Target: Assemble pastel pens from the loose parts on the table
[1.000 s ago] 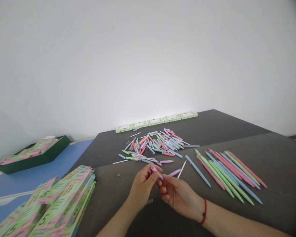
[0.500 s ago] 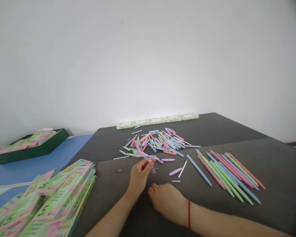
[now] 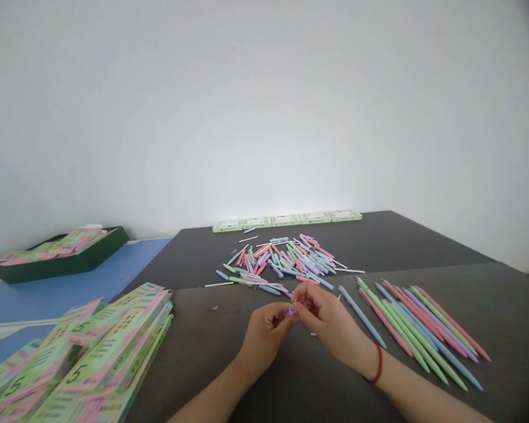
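My left hand (image 3: 263, 333) is closed in a pinch on a small purple pen part (image 3: 291, 309), of which only the end shows between the fingers. Fingertips of my right hand (image 3: 328, 323) meet it from the other side, pinched together; whatever they hold is hidden. Both hands are raised over the dark table, just in front of a heap of loose pen parts (image 3: 286, 258) in pink, green, blue and purple, with white refills among them. A single blue pen (image 3: 362, 316) lies to the right of my right hand.
Several pastel pens (image 3: 423, 329) lie side by side at the right. Flat green-and-white boxes (image 3: 286, 220) line the table's far edge. Printed packets (image 3: 101, 346) are stacked at the near left. Behind them a dark green tray (image 3: 62, 267) of packets stands on a blue surface (image 3: 110, 282).
My right hand has risen from low over the table and joined my left hand at the purple part. My left hand has moved slightly right and down. The view has shifted a little.
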Tool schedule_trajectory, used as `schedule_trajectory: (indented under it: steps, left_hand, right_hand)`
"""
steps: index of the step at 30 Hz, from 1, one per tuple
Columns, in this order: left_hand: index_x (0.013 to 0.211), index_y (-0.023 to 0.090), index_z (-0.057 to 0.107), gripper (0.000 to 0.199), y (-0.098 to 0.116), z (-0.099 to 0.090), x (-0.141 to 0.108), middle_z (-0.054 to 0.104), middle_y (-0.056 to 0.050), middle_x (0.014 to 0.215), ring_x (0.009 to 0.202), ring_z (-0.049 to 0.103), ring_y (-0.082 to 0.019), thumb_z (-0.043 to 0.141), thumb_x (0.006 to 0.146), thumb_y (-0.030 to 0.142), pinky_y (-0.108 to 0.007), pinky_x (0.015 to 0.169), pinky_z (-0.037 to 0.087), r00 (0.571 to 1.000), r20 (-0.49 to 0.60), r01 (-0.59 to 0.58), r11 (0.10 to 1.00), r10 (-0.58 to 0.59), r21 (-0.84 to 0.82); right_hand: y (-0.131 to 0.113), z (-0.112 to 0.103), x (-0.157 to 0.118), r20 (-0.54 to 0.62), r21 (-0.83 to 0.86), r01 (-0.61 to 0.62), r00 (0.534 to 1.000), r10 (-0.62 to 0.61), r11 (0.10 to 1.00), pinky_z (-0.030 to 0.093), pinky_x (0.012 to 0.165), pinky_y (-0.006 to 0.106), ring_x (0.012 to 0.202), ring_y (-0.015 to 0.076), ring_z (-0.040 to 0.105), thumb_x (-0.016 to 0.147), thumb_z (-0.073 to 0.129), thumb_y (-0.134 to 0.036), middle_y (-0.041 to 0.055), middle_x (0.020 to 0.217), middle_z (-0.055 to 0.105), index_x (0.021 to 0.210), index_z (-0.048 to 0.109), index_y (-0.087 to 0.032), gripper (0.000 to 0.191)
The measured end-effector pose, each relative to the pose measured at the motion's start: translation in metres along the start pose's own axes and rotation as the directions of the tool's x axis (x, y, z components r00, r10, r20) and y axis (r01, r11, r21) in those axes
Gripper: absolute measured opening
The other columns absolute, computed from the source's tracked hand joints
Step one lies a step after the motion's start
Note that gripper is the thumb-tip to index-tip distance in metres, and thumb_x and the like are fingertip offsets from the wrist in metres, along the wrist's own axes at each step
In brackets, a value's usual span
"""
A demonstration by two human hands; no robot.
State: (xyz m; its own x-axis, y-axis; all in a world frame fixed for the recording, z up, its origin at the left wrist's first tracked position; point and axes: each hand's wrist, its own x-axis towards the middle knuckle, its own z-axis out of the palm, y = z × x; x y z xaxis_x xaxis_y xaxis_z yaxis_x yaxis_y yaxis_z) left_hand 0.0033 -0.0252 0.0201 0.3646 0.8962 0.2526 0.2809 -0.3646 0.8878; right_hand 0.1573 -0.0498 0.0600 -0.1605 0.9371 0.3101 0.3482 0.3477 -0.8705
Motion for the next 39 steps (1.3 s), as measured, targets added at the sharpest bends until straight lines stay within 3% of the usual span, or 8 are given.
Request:
schedule_trajectory:
  steps: [4, 9, 14, 18, 22, 28, 33, 39]
  left_hand:
    - [0.079, 0.017, 0.071, 0.02, 0.002, -0.001, 0.001, 0.059, 0.002, 0.064, 0.06, 0.047, -0.013, 0.057, 0.081, 0.031, -0.021, 0.057, 0.036, 1.0, 0.01, 0.005, 1.0, -0.005, -0.007]
    - [0.081, 0.016, 0.071, 0.023, -0.002, -0.001, 0.002, 0.061, 0.001, 0.065, 0.06, 0.05, -0.014, 0.057, 0.081, 0.034, -0.022, 0.057, 0.037, 1.0, 0.006, 0.031, 0.999, -0.03, -0.028]
    - [0.078, 0.014, 0.068, 0.024, -0.006, -0.001, 0.005, 0.06, 0.001, 0.063, 0.058, 0.05, -0.013, 0.055, 0.081, 0.033, -0.022, 0.056, 0.038, 0.999, -0.009, 0.049, 0.997, -0.05, -0.053]
    - [0.069, 0.015, 0.065, 0.016, -0.004, 0.002, 0.004, 0.06, 0.001, 0.063, 0.062, 0.051, -0.015, 0.052, 0.077, 0.019, -0.023, 0.06, 0.04, 1.0, 0.012, 0.015, 0.998, -0.014, -0.059]
    - [0.064, 0.015, 0.062, 0.015, -0.002, 0.007, 0.0, 0.062, 0.001, 0.067, 0.065, 0.053, -0.016, 0.05, 0.067, 0.007, -0.024, 0.062, 0.041, 0.999, 0.032, -0.019, 0.999, 0.02, -0.038]
    - [0.06, 0.016, 0.058, 0.013, -0.007, 0.007, -0.002, 0.065, -0.002, 0.069, 0.064, 0.053, -0.017, 0.051, 0.066, 0.007, -0.024, 0.058, 0.039, 0.999, 0.012, -0.042, 0.999, 0.042, 0.017]
    - [0.058, 0.016, 0.057, 0.013, -0.012, 0.005, 0.0, 0.065, -0.003, 0.069, 0.065, 0.052, -0.017, 0.052, 0.068, 0.008, -0.023, 0.056, 0.038, 0.999, 0.005, -0.043, 0.998, 0.043, 0.043]
    - [0.059, 0.015, 0.058, 0.015, -0.01, 0.005, 0.003, 0.058, 0.002, 0.059, 0.058, 0.048, -0.014, 0.051, 0.07, 0.01, -0.021, 0.054, 0.034, 0.999, -0.003, -0.032, 0.998, 0.033, 0.045]
  right_hand:
    - [0.002, 0.002, -0.003, 0.004, -0.127, 0.06, 0.998, -0.06, 0.99, 0.035, 0.052, 0.023, 0.056, 0.0119, 0.046, 0.084, 0.049, -0.017, -0.0038, 0.063, 0.05, 0.081, 0.051, -0.021, 0.005]
    - [0.005, -0.001, -0.006, 0.002, -0.192, 0.056, 0.998, -0.056, 0.98, 0.036, 0.053, 0.024, 0.057, 0.0129, 0.048, 0.085, 0.051, -0.02, -0.0037, 0.067, 0.05, 0.101, 0.048, -0.02, 0.016]
    - [-0.002, 0.002, -0.014, 0.049, -0.349, 0.118, 0.993, -0.108, 0.93, 0.034, 0.051, 0.023, 0.054, 0.0122, 0.047, 0.084, 0.051, -0.016, -0.0038, 0.066, 0.051, 0.092, 0.051, -0.022, 0.01]
    - [-0.012, 0.009, -0.014, 0.169, -0.55, 0.209, 0.976, -0.137, 0.808, 0.037, 0.058, 0.025, 0.067, 0.0151, 0.057, 0.084, 0.051, -0.013, 0.0006, 0.083, 0.06, 0.092, 0.056, -0.022, 0.013]
    - [-0.015, 0.014, -0.006, 0.23, -0.765, 0.234, 0.969, -0.085, 0.599, 0.036, 0.053, 0.027, 0.071, 0.0182, 0.06, 0.086, 0.054, -0.018, 0.0036, 0.086, 0.061, 0.089, 0.059, -0.019, 0.005]
    - [-0.014, 0.022, -0.002, 0.287, -0.85, 0.312, 0.95, -0.125, 0.424, 0.032, 0.047, 0.028, 0.072, 0.0194, 0.061, 0.083, 0.057, -0.011, 0.0052, 0.082, 0.061, 0.084, 0.059, -0.019, 0.008]
    - [-0.011, 0.032, -0.004, 0.258, -0.867, 0.271, 0.962, -0.087, 0.418, 0.033, 0.047, 0.027, 0.07, 0.0195, 0.061, 0.083, 0.054, -0.009, 0.0077, 0.083, 0.063, 0.085, 0.059, -0.017, 0.01]
    - [-0.015, 0.018, -0.001, 0.184, -0.83, 0.186, 0.981, -0.057, 0.526, 0.036, 0.051, 0.027, 0.067, 0.0176, 0.062, 0.086, 0.052, -0.017, 0.0029, 0.084, 0.062, 0.086, 0.058, -0.02, 0.006]
